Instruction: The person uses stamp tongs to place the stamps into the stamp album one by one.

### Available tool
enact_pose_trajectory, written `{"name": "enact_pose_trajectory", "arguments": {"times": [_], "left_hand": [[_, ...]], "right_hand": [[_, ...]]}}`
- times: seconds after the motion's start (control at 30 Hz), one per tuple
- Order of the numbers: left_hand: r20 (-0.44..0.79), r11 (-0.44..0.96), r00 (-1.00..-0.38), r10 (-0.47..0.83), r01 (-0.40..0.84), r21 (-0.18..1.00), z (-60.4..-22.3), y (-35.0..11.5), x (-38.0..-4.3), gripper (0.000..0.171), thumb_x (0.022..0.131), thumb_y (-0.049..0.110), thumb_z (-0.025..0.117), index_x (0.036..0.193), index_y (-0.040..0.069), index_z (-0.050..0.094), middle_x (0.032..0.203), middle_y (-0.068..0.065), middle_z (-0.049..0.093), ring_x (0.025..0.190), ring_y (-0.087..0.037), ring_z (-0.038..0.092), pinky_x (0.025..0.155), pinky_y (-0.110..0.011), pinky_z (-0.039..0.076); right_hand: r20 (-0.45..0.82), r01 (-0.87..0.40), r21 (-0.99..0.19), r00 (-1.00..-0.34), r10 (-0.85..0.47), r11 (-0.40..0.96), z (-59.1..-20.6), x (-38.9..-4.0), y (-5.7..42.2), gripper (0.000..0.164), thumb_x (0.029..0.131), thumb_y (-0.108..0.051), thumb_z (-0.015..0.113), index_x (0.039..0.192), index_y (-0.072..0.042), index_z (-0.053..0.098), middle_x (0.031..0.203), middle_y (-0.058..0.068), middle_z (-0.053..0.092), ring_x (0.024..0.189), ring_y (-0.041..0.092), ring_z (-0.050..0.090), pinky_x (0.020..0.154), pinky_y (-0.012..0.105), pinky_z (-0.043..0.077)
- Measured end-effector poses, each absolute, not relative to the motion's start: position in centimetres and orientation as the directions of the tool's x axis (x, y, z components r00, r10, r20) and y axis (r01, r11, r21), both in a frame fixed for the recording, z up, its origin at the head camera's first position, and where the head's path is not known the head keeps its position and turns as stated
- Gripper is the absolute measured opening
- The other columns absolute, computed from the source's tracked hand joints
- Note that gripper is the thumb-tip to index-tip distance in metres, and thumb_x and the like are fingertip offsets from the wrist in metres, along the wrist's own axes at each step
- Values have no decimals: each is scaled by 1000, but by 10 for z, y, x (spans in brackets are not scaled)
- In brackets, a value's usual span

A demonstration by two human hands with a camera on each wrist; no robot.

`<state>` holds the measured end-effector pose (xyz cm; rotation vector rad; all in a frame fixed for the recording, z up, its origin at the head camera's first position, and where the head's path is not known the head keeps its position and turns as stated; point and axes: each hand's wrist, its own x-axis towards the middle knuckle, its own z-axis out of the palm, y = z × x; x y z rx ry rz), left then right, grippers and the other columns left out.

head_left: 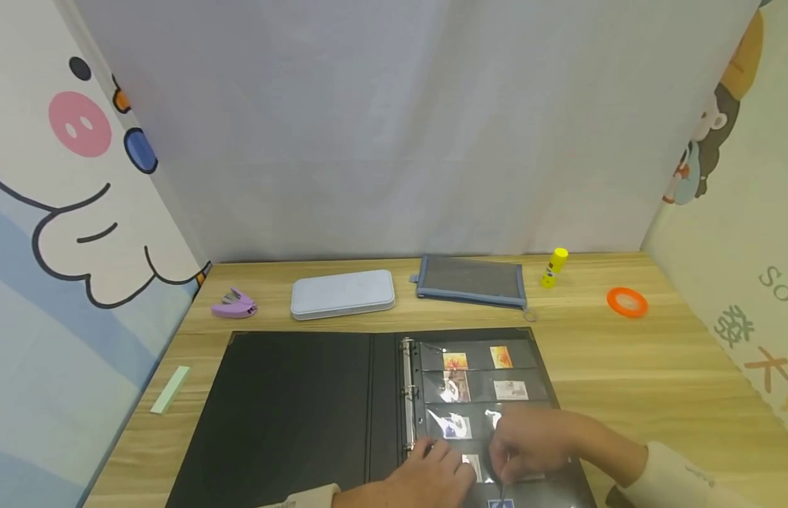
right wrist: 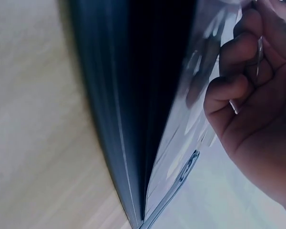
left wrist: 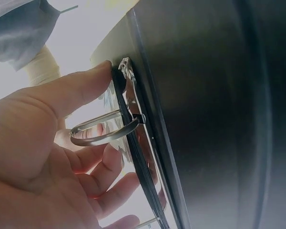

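Observation:
A black ring-binder stamp album [head_left: 298, 402] lies spread on the table, its right side bearing clear-pocket pages with several small stamps [head_left: 501, 357]. My left hand [head_left: 432, 476] rests on the lower left of the page, beside the metal rings [left wrist: 102, 131]; its thumb touches the page edge in the left wrist view. My right hand [head_left: 527, 441] is over the lower right pockets, fingers curled round thin metal tweezers [head_left: 505, 487]. The tweezers' tip is at a blue stamp [head_left: 500, 503] by the bottom of the head view. In the right wrist view, curled fingers mostly hide the tweezers [right wrist: 259, 55].
Along the back of the table lie a purple stapler [head_left: 235, 305], a pale blue case [head_left: 343, 294], a grey mesh zip pouch [head_left: 471, 281], a yellow glue stick [head_left: 554, 268] and an orange tape ring [head_left: 627, 302]. A pale green strip [head_left: 170, 389] lies left of the album.

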<state>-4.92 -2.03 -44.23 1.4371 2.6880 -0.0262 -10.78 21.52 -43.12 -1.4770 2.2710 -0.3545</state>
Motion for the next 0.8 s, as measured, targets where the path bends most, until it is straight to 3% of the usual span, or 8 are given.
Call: {"name": "enact_pose_trajectory", "arguments": {"times": [0.2,0.43,0.57,0.8], "left_hand": [[-89,554,-550,830,832,22,-444,-20,-49,49,91,69,33,95,24,52,90,11,46,100,-9,46,88,-36,39],[-66,530,-528,847,847,36,-445,-21,-50,48,92,67,34,100,24,53,88,11,46,99,-8,47,86,-36,39],[-59,522,-520,852,852,24,-445,-22,-50,47,93,66,33,99,24,52,87,12,45,98,-8,47,86,-36,39],[-55,514,-513,857,858,-7,-443,-22,-51,47,92,67,34,98,23,52,87,12,45,95,-8,46,86,-35,40]], "right_hand": [[-198,-793,-454,-356,-913,407,-436,-108,217,8,79,-24,69,71,-25,68,65,-23,61,59,-18,41,56,2,32],[-51,-765,-546,-378,-925,342,-441,-122,240,14,78,-13,66,68,-21,63,60,-15,58,61,-18,38,57,2,35],[-57,-737,-580,-388,-920,347,-433,-122,241,15,78,-9,65,68,-19,62,60,-12,58,60,-16,38,56,3,36],[-82,-784,-504,-375,-924,363,-433,-111,226,9,80,-18,67,72,-23,67,66,-17,63,63,-17,44,60,0,34]]}}
